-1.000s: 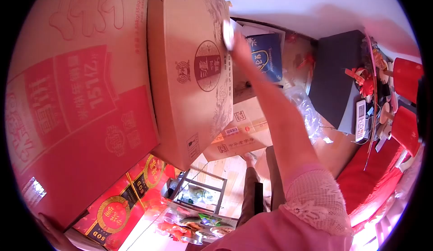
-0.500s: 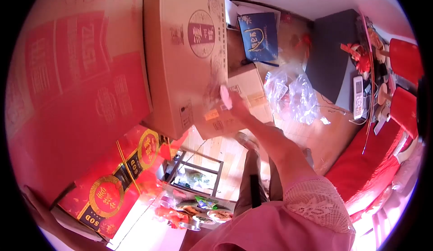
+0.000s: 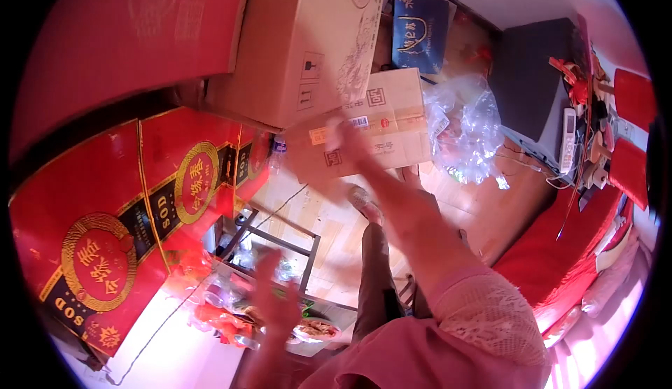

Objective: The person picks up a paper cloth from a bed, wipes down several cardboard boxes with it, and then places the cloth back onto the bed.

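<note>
My right hand (image 3: pixel 352 150), blurred, is closed on a small pale pink thing (image 3: pixel 337 131), perhaps a folded cloth. It is in front of a lower cardboard carton (image 3: pixel 402 119) with an orange label, just below the tall printed carton (image 3: pixel 290 74); whether it touches either I cannot tell. My left hand (image 3: pixel 278 308), smeared by motion, is raised over the low table with food, its fingers apart and nothing seen in them. Red gift boxes (image 3: pixel 157 203) with gold rings are stacked to its left. Above them is a large red-printed carton (image 3: pixel 147 39).
A blue paper bag (image 3: pixel 420 36) and clear plastic bags (image 3: pixel 465 126) lie beyond the cartons. A dark-framed stool (image 3: pixel 280 238) stands on the wooden floor. On the right are a grey cabinet (image 3: pixel 532 74) and a red-covered seat (image 3: pixel 546 256). A plate of food (image 3: pixel 316 329) is near my left hand.
My left hand has moved from the far lower left, beside the red boxes, rightward to above the low table. My right hand is slightly lower left. The view has shifted, showing more red boxes.
</note>
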Demonstrator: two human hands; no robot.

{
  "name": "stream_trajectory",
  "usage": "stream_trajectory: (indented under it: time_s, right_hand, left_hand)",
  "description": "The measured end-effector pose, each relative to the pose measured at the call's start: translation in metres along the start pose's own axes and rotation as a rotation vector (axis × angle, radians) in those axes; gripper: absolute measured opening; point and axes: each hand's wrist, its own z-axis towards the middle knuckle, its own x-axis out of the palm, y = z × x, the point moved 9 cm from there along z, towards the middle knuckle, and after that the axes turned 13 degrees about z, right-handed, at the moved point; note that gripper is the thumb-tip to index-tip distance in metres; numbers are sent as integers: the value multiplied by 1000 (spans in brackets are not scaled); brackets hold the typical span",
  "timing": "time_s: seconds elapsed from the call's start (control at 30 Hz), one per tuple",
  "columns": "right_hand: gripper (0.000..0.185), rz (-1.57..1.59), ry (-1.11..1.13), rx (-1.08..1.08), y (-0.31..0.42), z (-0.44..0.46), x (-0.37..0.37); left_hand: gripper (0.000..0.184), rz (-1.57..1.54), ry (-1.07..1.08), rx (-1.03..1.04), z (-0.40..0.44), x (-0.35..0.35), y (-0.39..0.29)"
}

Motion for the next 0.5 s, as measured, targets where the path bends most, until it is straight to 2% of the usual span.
stream_trajectory:
  time_s: [0.03, 0.07, 0.1, 0.13, 0.2, 0.27, 0.33, 0.4, 0.43, 0.5]
  right_hand:
    - [30, 7, 210, 166, 4, -15, 51]
    - [34, -59, 248, 38, 30, -30, 81]
    - [40, -124, 276, -93, 55, -46, 111]
    - [33, 103, 436, -47, 51, -63, 132]
    - [39, -41, 36, -262, 57, -71, 86]
    - [35, -56, -68, -193, 22, -58, 7]
    - [30, 207, -171, -53, -66, -41, -134]
    - [36, -327, -552, -76, -21, -77, -229]
    - [35, -552, -627, -94, -19, -81, -234]
    - [41, -405, -576, 84, -33, -63, -180]
  left_hand:
    - [35, -107, 152, -10, -13, 33, -37]
    - [32, -450, -30, 308, -34, 75, -48]
    - [27, -661, 123, 118, -57, 137, -32]
    - [24, -605, 179, 153, -86, 191, -15]
    - [24, -637, 486, 19, -144, 246, -9]
    - [24, -704, 465, 72, -168, 252, -17]
    - [25, -702, 440, 87, -187, 273, -17]
    - [27, -641, 350, 121, -197, 293, -20]
    - [27, -615, 314, 154, -194, 294, -23]
    - [29, -557, 252, 214, -193, 293, -29]
